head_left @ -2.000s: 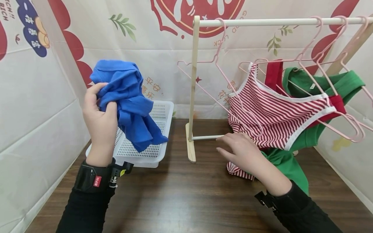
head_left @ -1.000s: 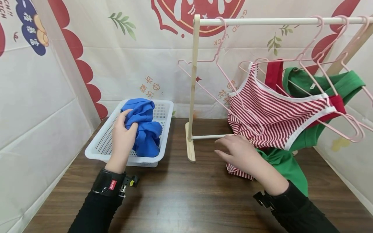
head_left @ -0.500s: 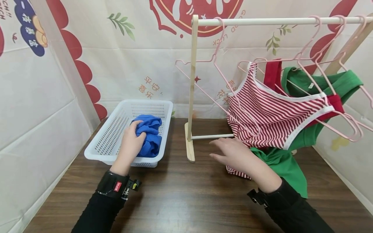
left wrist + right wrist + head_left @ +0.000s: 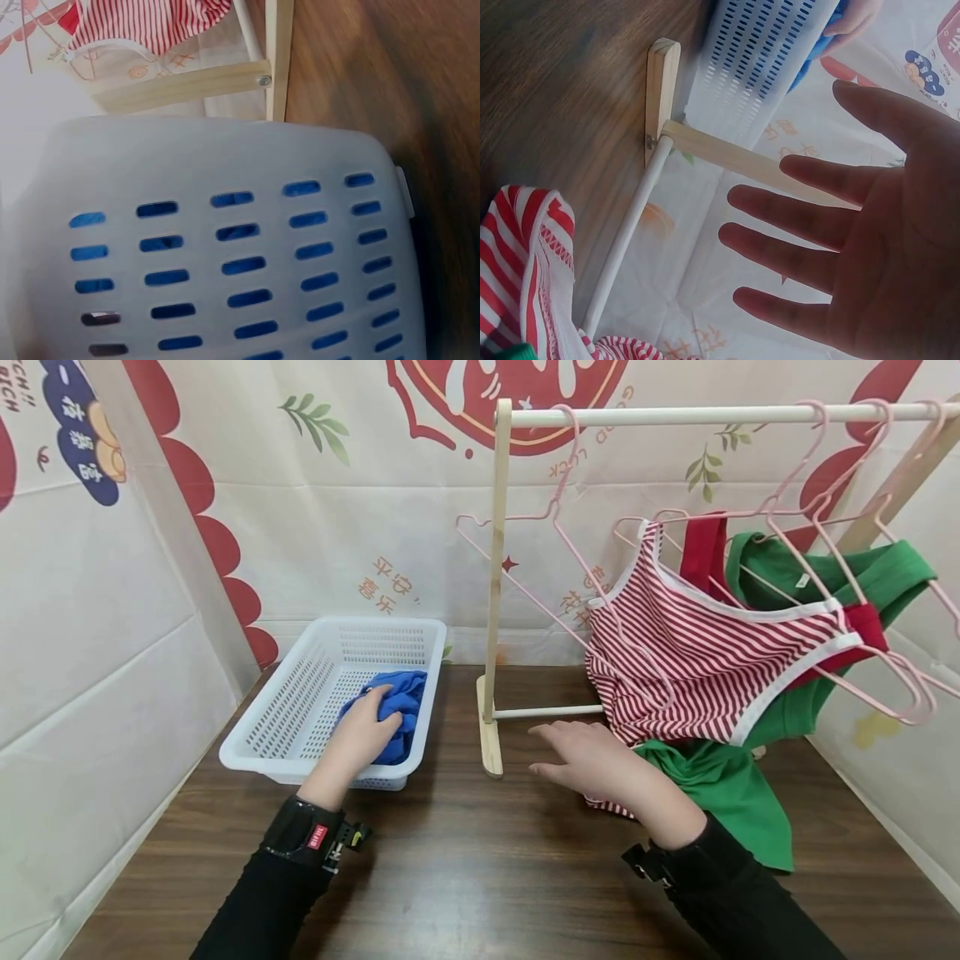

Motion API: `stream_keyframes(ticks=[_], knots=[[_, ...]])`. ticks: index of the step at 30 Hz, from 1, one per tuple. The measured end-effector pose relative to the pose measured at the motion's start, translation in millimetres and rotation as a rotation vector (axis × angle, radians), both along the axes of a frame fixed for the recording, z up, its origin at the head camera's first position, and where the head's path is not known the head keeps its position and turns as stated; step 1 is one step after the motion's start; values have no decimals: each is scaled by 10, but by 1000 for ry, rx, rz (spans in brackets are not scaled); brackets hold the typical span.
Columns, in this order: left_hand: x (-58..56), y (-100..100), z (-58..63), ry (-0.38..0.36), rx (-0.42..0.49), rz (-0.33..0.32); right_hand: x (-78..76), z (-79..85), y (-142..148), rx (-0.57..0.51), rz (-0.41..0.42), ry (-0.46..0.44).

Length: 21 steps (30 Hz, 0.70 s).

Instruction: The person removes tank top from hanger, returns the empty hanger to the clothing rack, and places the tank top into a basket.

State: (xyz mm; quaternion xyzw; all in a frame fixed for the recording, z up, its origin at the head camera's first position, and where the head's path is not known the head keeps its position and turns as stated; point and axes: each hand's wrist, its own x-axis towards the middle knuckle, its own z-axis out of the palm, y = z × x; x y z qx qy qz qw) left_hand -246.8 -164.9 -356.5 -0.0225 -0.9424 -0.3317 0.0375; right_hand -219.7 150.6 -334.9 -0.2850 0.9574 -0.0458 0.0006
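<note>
In the head view my left hand (image 4: 360,731) reaches into the white plastic basket (image 4: 258,745). It grips a crumpled blue garment (image 4: 405,693), thumb and forefinger on the cloth and the other fingers hidden. The left wrist view shows the basket's slotted wall (image 4: 202,161) with blue behind most of the slots. My right hand (image 4: 592,764) hovers over the table with fingers spread and holds nothing. Close beside it hang a red-and-white striped tank top (image 4: 720,660) and a green garment (image 4: 738,802). In the right wrist view the right palm (image 4: 885,255) shows bare.
A clothes rack with a wooden post (image 4: 495,568) and white top rail (image 4: 675,417) stands on the brown table (image 4: 480,877). A bare pink hanger (image 4: 558,510) hangs at its left end. Behind the striped top hangs a red garment (image 4: 703,556). Printed cloth (image 4: 360,510) walls the back.
My left hand has lowered the blue garment from above the basket down into it, towards the right side. My right hand has drifted slightly left and towards the front, away from the striped top.
</note>
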Motion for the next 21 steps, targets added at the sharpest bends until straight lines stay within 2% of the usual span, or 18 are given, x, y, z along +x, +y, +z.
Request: stream_keyframes(ticks=[4, 9, 18, 21], knots=[[-16, 39, -29, -32, -111, -53, -14, -18, -9, -4, 7, 4], [-15, 94, -36, -42, -245, -88, -24, -36, -6, 5, 8, 3], [3, 122, -37, -97, -376, -175, -42, -55, -2, 19, -4, -24], [9, 115, -32, -109, -404, -180, -50, -58, -8, 23, -5, -38]])
